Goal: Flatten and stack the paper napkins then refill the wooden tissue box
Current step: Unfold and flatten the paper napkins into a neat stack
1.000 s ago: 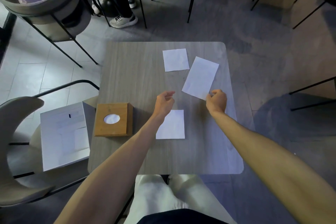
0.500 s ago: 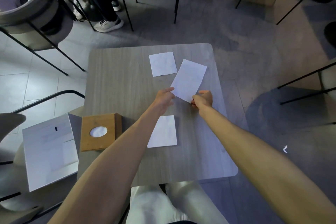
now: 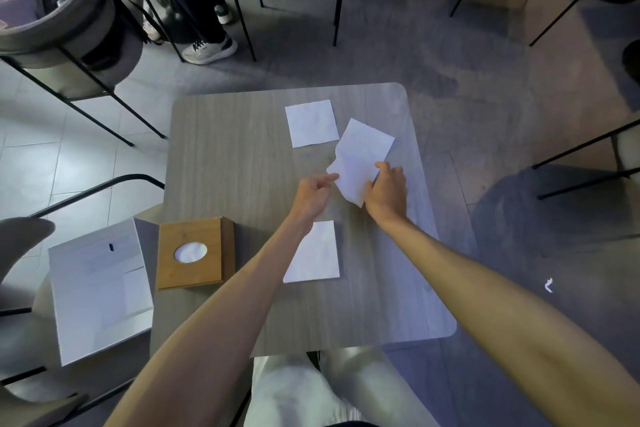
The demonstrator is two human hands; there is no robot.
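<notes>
A long white napkin [image 3: 360, 156] lies slanted at the table's right middle, its near end lifted and creased. My right hand [image 3: 386, 192] pinches that near end. My left hand [image 3: 313, 192] grips its left edge with thumb and fingertips. A square folded napkin [image 3: 311, 123] lies flat just behind, toward the far edge. Another folded napkin [image 3: 317, 255] lies near me, partly under my left forearm. The wooden tissue box [image 3: 194, 253] stands at the table's left edge, white tissue showing in its oval opening.
The grey wooden table [image 3: 225, 156] has rounded corners. A white cardboard box [image 3: 98, 288] rests on a chair seat at the left. Chairs with black legs ring the table, and a seated person's legs and shoe [image 3: 209, 48] are beyond it.
Both hands closed in on the long napkin's near end. Its near corner has lifted off the table and creased, and the sheet has shifted slightly toward me.
</notes>
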